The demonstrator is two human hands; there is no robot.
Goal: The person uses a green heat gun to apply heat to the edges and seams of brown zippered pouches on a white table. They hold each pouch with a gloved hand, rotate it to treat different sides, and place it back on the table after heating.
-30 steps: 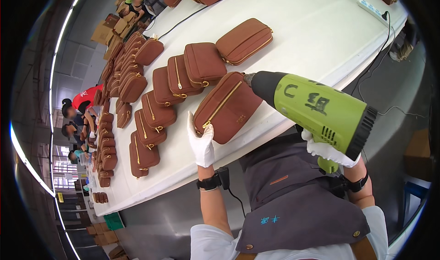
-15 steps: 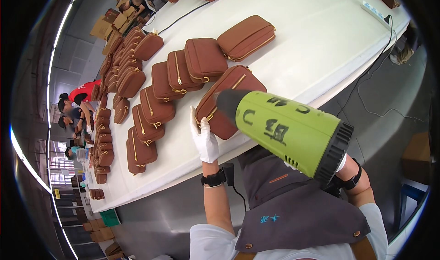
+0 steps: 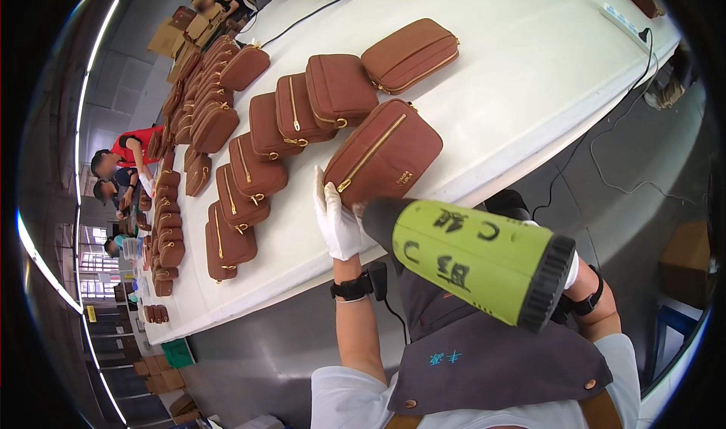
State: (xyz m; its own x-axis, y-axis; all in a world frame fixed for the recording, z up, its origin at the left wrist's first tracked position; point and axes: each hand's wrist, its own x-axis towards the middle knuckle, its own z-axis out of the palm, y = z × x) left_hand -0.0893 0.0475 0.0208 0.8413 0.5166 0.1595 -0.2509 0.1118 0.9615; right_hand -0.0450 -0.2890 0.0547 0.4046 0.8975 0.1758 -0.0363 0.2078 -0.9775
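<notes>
A brown zip bag with a gold zipper across its front lies tilted near the table's front edge. My left hand, in a white glove, grips its lower left corner. My right hand, also gloved, holds a green heat gun; the gun's body hides the handle and most of the fingers. The black nozzle points left, close to the bag's lower edge and my left hand.
Several matching bags overlap in a row just left, with one bag behind. More bags crowd the white table's far left side, where people work. A power strip lies at the right; its cable drops over the edge.
The heat gun has moved down and slightly toward me, uncovering more of the bag's front. The held bag has tipped so its face shows more. My left hand still grips the corner.
</notes>
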